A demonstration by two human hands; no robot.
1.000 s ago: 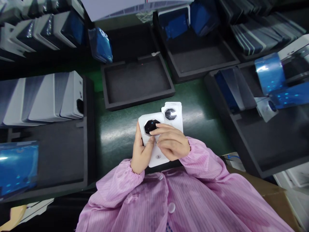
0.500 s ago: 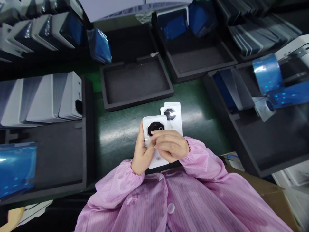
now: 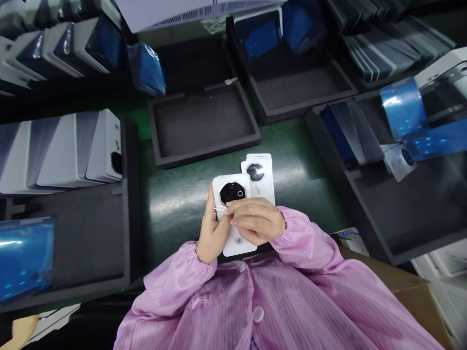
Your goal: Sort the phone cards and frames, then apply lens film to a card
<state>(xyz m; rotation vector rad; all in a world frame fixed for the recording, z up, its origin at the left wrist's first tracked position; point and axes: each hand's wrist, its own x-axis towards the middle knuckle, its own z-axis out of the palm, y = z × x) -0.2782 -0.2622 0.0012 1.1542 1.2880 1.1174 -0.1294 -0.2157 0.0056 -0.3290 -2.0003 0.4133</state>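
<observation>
My left hand [image 3: 211, 233] is closed around the left side of a white phone back cover [image 3: 239, 249], which has a black octagonal camera window near its top. Over the middle of this cover, my right hand [image 3: 255, 219] has its fingers pinched together just below the camera window. Thin, clear glints show at the cover's left edge by those fingertips; whatever is between them is too small to make out. Just behind and to the right, a small stack of similar white covers [image 3: 265, 182] lies on the green table [image 3: 175, 194], partly hidden by my right hand.
Dark foam trays [image 3: 204, 153] surround the work spot. The left tray [image 3: 127, 233] holds a row of white covers [image 3: 60, 155] and blue film [image 3: 25, 257]. In the right tray [image 3: 386, 243] are dark panels [image 3: 355, 131] and blue film sheets [image 3: 403, 107].
The held cover and both hands have shifted very slightly left in the view. My right fingertips have slid a little lower, so more of the camera window shows.
</observation>
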